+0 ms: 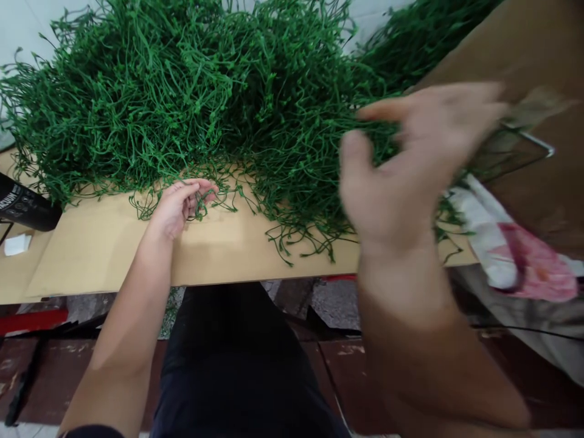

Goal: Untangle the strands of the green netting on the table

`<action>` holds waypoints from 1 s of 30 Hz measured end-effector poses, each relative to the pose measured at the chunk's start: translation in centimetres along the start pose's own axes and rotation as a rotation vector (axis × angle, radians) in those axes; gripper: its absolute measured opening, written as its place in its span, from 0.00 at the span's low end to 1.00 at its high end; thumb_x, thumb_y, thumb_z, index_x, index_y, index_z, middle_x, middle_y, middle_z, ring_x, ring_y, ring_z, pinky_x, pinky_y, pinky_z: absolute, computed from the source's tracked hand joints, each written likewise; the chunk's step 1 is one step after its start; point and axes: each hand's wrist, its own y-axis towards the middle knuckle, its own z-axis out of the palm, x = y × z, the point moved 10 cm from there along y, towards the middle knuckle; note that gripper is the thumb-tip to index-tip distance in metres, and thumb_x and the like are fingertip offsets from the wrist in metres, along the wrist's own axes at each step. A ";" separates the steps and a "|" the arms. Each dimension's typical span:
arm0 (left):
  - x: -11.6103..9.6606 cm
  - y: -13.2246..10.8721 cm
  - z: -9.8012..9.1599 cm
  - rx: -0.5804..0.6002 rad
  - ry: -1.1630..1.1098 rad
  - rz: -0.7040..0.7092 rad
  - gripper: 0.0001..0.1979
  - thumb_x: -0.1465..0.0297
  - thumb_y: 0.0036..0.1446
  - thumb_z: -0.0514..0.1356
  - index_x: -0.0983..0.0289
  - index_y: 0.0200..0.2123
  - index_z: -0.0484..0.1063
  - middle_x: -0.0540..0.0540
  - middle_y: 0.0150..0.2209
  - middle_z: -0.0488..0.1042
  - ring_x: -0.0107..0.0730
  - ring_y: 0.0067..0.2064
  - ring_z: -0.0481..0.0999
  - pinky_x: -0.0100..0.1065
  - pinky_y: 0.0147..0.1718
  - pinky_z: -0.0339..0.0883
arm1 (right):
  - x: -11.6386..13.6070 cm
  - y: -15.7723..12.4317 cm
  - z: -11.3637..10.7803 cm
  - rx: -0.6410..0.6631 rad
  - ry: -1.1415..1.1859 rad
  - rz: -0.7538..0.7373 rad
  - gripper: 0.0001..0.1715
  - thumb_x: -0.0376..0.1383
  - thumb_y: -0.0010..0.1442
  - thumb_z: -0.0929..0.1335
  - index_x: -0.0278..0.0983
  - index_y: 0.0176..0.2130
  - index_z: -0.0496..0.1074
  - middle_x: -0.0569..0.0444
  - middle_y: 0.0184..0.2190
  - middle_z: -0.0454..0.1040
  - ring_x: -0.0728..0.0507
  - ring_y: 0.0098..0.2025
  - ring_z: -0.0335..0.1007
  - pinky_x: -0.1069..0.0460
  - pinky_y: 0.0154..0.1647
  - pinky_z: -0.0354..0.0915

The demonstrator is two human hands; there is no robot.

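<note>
A large heap of thin green stems with small bud-like tips (182, 91) spreads along the back of the board. My left hand (187, 201) rests low at the front of the heap, its fingers curled and the thumb against them. A bit of green stem shows at its fingertips; how many stems it holds I cannot tell. Blurred by motion, my right hand (406, 164) is raised in front of the heap's right part. Its thumb and fingers are apart, and I see nothing held in it.
A cardboard sheet (109, 249) lies under the stems. At left are a black cylindrical container (27, 204) and a small white piece (17, 244). To the right are a brown cardboard panel (542, 188), a bent metal rod (538, 143) and a pink-and-white cloth (529, 261).
</note>
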 end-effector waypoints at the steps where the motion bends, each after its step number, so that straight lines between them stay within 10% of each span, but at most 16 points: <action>1: -0.2 0.0 0.2 0.017 -0.016 0.017 0.07 0.75 0.51 0.54 0.68 0.29 0.72 0.55 0.30 0.78 0.27 0.35 0.78 0.29 0.38 0.71 | 1.2 -0.5 1.8 0.068 0.052 -0.008 0.12 0.39 0.59 0.62 0.35 0.35 0.71 0.46 0.36 0.69 0.38 0.46 0.61 0.41 0.45 0.54; 5: -0.3 -0.2 -0.1 0.007 -0.023 0.048 0.09 0.75 0.50 0.52 0.68 0.30 0.72 0.57 0.32 0.78 0.31 0.40 0.78 0.35 0.44 0.71 | 6.0 -3.9 10.7 0.433 0.226 -0.016 0.11 0.38 0.54 0.67 0.32 0.37 0.70 0.44 0.36 0.69 0.39 0.41 0.62 0.43 0.43 0.59; 9: -0.4 -0.2 -0.5 0.005 0.003 0.088 0.09 0.73 0.49 0.53 0.68 0.32 0.72 0.57 0.34 0.78 0.32 0.42 0.77 0.36 0.45 0.71 | 8.1 -5.4 14.7 0.568 0.228 -0.018 0.08 0.35 0.56 0.65 0.32 0.35 0.69 0.43 0.36 0.69 0.40 0.40 0.62 0.45 0.43 0.58; 26: -0.4 0.5 0.4 -0.128 0.275 0.222 0.11 0.70 0.57 0.54 0.64 0.22 0.67 0.45 0.12 0.61 0.20 0.15 0.58 0.27 0.20 0.54 | 10.0 -7.5 11.5 0.655 0.749 -0.085 0.13 0.30 0.57 0.57 0.38 0.23 0.49 0.57 0.22 0.55 0.49 0.28 0.52 0.52 0.32 0.52; 30: -1.5 1.0 -3.1 -0.351 0.289 0.276 0.13 0.76 0.58 0.51 0.64 0.22 0.66 0.44 0.13 0.60 0.18 0.15 0.56 0.26 0.18 0.51 | 12.9 -8.9 8.4 0.717 0.830 -0.242 0.12 0.28 0.57 0.58 0.38 0.23 0.55 0.56 0.22 0.59 0.49 0.28 0.55 0.53 0.31 0.54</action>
